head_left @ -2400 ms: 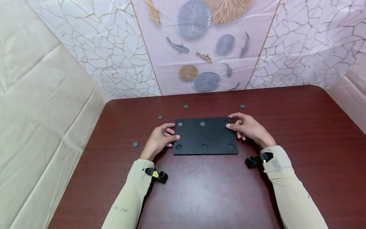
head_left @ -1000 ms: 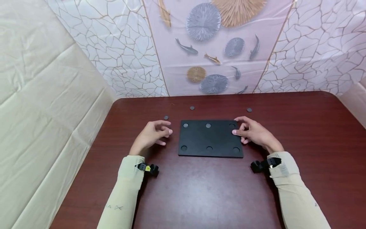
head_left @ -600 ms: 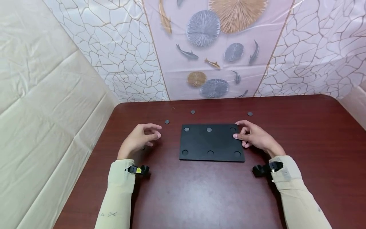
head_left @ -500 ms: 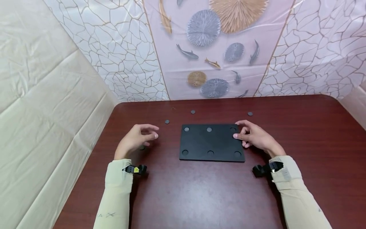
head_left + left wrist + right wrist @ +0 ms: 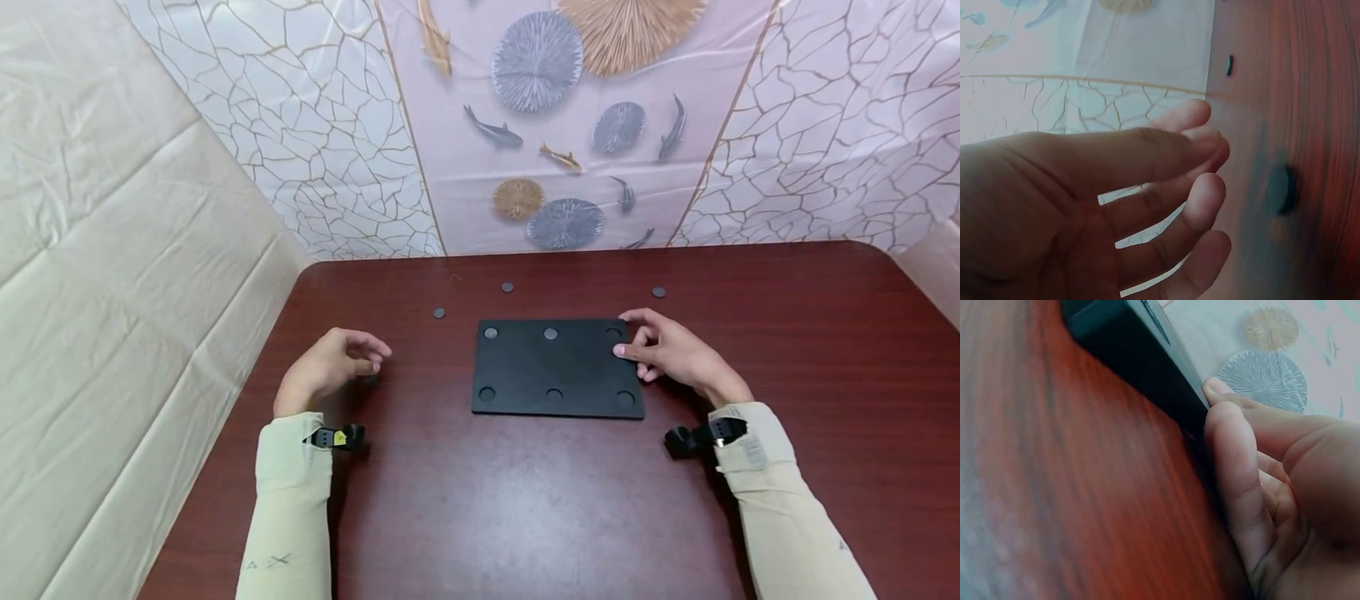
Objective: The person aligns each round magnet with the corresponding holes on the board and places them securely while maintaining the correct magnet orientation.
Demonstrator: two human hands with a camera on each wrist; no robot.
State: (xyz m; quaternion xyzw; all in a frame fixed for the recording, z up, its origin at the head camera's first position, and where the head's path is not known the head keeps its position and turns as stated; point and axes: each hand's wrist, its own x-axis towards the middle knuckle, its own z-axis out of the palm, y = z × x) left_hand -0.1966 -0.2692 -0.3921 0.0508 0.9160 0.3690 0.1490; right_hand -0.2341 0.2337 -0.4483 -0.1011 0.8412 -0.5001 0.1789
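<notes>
A black rectangular board [image 5: 517,367] with round recesses lies on the table. Grey discs fill its far left recess [image 5: 491,333] and far middle recess [image 5: 551,334]; the far right recess and the near row hold none. My right hand [image 5: 671,354] grips the board's right edge, thumb on top and fingers along the side, as the right wrist view also shows near the board's corner [image 5: 1122,350]. Off to the left, my left hand [image 5: 326,367] hovers with loosely bent fingers and holds nothing. Just beyond its fingertips, a loose dark disc [image 5: 1280,190] lies on the table, partly hidden in the head view.
Three more loose discs lie behind the board: a left one [image 5: 439,313], a middle one [image 5: 507,287] and a right one [image 5: 658,292]. The reddish-brown table [image 5: 510,500] meets a patterned cloth backdrop [image 5: 420,167] and a pale side sheet [image 5: 150,275].
My left hand has let go of the board's left edge and moved left, over toward the leftmost disc. My right hand has stayed on the right edge. The head view has shifted slightly.
</notes>
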